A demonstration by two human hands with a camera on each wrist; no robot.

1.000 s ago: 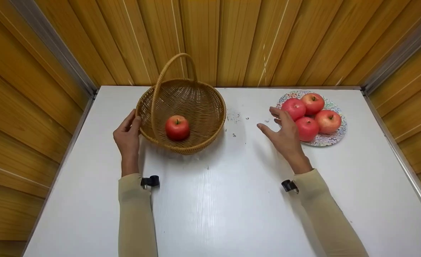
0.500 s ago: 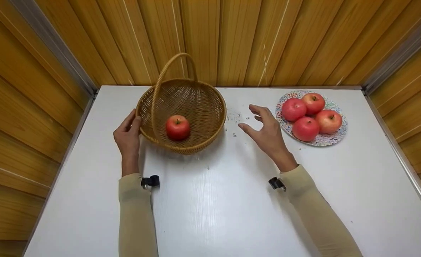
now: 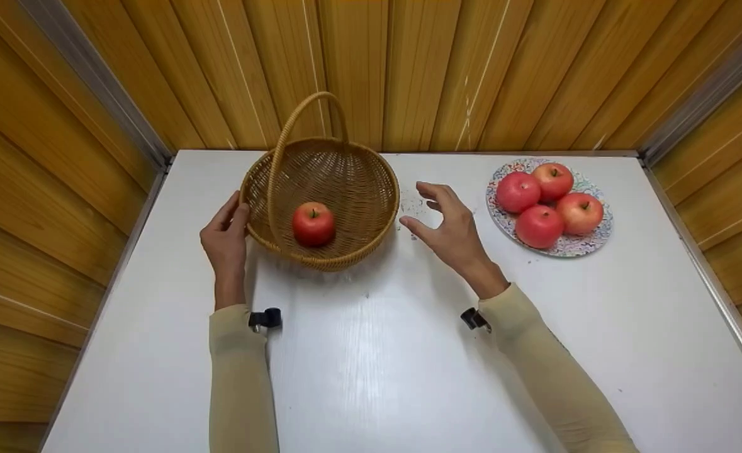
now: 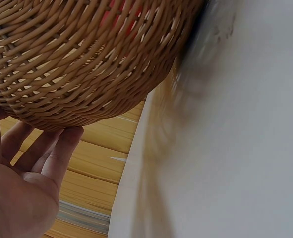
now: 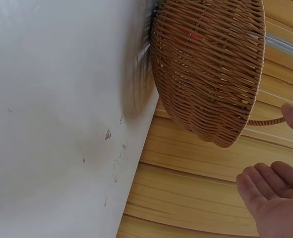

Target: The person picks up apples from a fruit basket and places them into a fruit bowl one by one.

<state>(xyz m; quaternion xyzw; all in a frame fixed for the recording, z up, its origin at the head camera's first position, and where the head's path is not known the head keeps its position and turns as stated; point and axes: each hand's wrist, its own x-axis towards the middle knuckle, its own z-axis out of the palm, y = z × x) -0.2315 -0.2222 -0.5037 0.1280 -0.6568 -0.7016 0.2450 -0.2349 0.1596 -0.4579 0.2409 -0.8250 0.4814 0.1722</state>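
A round wicker basket (image 3: 364,182) with a tall arched handle stands at the back left of the table, holding one red apple (image 3: 313,224). My left hand (image 3: 224,242) holds the basket's left rim; its fingertips (image 4: 73,133) lie against the woven outside in the left wrist view. Just off the right rim is my right hand (image 3: 449,229), its thumb and fingers spread apart with nothing between them. In the right wrist view, that hand (image 5: 280,198) is beside the basket (image 5: 210,74), a gap showing between them. Red shows through the weave in both wrist views.
At the back right, a speckled multicolour plate (image 3: 569,250) carries several red apples (image 3: 539,226). Small marks or crumbs dot the white table (image 3: 371,365) between basket and plate. Wood-patterned panels (image 3: 421,75) enclose the back and both sides.
My right hand has moved left, away from the plate of apples to the basket's right side, staying spread and empty. My left hand, the basket and the apples keep their places.
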